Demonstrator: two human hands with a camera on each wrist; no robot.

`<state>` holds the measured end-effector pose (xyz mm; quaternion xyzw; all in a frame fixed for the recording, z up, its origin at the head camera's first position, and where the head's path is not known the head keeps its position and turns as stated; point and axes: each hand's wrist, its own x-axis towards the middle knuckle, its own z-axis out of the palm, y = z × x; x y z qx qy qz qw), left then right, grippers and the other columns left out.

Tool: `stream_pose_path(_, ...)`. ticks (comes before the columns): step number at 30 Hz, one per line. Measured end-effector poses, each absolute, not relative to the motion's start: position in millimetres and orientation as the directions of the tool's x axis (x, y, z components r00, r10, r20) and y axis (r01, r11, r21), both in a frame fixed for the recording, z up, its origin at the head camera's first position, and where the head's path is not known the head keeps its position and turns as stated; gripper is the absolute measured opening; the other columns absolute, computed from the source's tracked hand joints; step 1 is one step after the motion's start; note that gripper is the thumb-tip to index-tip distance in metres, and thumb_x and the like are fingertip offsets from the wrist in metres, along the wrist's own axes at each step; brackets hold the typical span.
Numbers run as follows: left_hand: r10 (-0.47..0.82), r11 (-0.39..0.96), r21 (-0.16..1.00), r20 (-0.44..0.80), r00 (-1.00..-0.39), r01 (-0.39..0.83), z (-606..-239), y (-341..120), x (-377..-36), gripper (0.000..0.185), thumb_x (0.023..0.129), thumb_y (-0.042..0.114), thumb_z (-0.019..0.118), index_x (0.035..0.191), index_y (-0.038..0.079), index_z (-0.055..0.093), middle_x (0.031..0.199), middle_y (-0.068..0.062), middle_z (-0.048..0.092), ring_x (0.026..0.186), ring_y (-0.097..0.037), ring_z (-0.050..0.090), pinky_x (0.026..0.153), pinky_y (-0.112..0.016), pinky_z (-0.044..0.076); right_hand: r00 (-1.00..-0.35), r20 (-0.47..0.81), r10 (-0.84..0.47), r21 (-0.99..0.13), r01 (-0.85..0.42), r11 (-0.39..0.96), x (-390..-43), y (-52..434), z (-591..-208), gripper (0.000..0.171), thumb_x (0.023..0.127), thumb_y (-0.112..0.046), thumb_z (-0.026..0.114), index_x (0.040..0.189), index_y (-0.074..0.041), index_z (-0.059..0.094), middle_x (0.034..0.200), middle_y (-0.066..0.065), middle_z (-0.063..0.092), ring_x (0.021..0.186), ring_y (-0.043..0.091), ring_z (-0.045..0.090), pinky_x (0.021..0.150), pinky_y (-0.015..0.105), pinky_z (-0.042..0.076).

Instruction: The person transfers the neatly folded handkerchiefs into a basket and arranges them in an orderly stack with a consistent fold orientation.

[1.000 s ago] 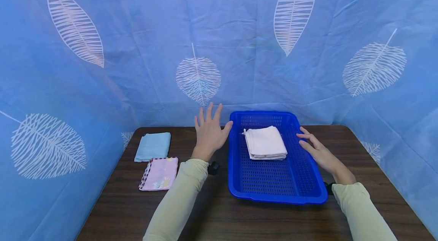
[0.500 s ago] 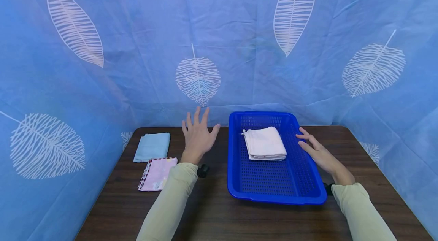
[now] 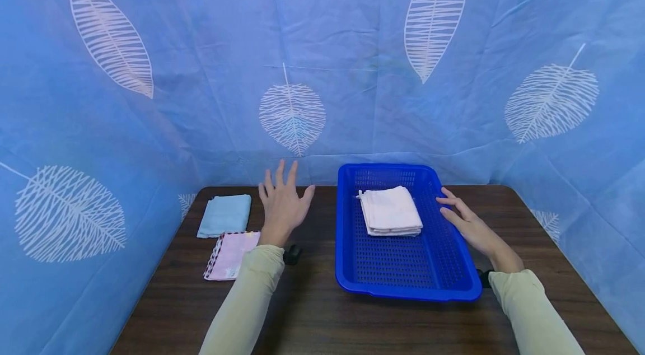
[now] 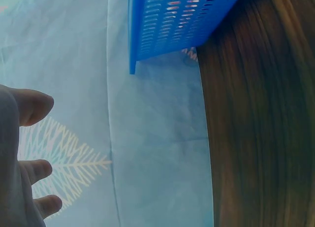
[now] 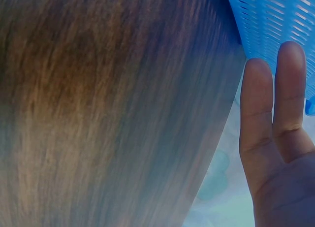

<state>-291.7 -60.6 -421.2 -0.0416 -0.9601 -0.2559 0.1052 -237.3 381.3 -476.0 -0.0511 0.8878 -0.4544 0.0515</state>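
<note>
A blue plastic basket (image 3: 405, 279) sits on the dark wooden table (image 3: 322, 316) and holds a folded white cloth (image 3: 390, 210). My right hand (image 3: 461, 219) rests open on the basket's right rim, fingers straight. Spread open above the table, my left hand (image 3: 282, 198) hangs left of the basket and holds nothing. A folded light blue cloth (image 3: 225, 215) and a pink cloth with a dark edge (image 3: 229, 255) lie at the left. The left wrist view shows my fingers (image 4: 29, 106) and the basket's corner (image 4: 167, 25). Two straight fingers (image 5: 275, 104) beside the basket wall (image 5: 280, 17) show in the right wrist view.
A blue curtain with white leaf prints (image 3: 292, 114) closes in the table at the back and both sides. A small black object (image 3: 292, 255) lies by my left wrist. Bare wood runs along the table's front edge.
My left hand has moved left, away from the basket's left rim toward the cloths. The right hand and the basket have stayed put.
</note>
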Motion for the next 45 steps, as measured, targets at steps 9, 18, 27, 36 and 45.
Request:
stream_pose_path(9,-0.003,0.864,0.493,0.2,-0.98,0.098,-428,-74,-288,0.074,0.102,0.055,0.05,0.164,0.031,0.018,0.174,-0.006,0.004,0.159,-0.044,-0.005,0.124,-0.068,-0.002,-0.989,-0.034,-0.142,-0.815,-0.055,0.576,-239,382,-477,0.061,0.11,-0.044,0.04,0.158,-0.008,0.03,0.174,0.01,-0.005,0.155,0.055,-0.002,0.109,0.084,0.012)
stream_pose_path(18,-0.031,0.869,0.49,0.18,-0.983,0.063,-433,-86,-284,0.074,0.102,0.055,0.049,0.164,0.031,0.018,0.174,-0.005,0.003,0.158,-0.045,-0.005,0.124,-0.069,-0.001,-0.989,-0.036,-0.144,-0.816,-0.054,0.576,-240,381,-478,0.061,0.11,-0.044,0.04,0.159,-0.008,0.03,0.174,0.009,-0.005,0.155,0.055,-0.002,0.108,0.084,0.012)
stream_pose_path(27,-0.057,0.881,0.471,0.214,-0.975,0.052,-439,-103,-284,0.074,0.102,0.055,0.05,0.164,0.028,0.02,0.174,-0.009,0.006,0.157,-0.048,-0.003,0.122,-0.071,0.002,-0.989,-0.033,-0.147,-0.816,-0.058,0.575,-240,382,-479,0.061,0.11,-0.043,0.04,0.159,-0.008,0.029,0.174,0.01,-0.006,0.155,0.055,-0.002,0.108,0.084,0.013)
stream_pose_path(36,-0.08,0.878,0.477,0.21,-0.974,0.03,-440,-115,-282,0.075,0.102,0.053,0.052,0.164,0.024,0.02,0.173,-0.012,0.006,0.157,-0.048,-0.003,0.121,-0.072,0.003,-0.989,-0.047,-0.14,-0.817,-0.042,0.576,-239,383,-477,0.063,0.11,-0.044,0.039,0.16,-0.009,0.027,0.174,0.01,-0.007,0.154,0.055,-0.004,0.108,0.085,0.012)
stream_pose_path(45,-0.117,0.874,0.486,0.194,-0.974,-0.008,-444,-130,-276,0.076,0.102,0.053,0.051,0.164,0.023,0.019,0.173,-0.014,0.005,0.157,-0.049,-0.003,0.121,-0.073,0.003,-0.988,-0.039,-0.151,-0.823,-0.055,0.566,-239,383,-479,0.062,0.11,-0.043,0.039,0.159,-0.007,0.028,0.174,0.01,-0.007,0.154,0.055,-0.005,0.108,0.084,0.011)
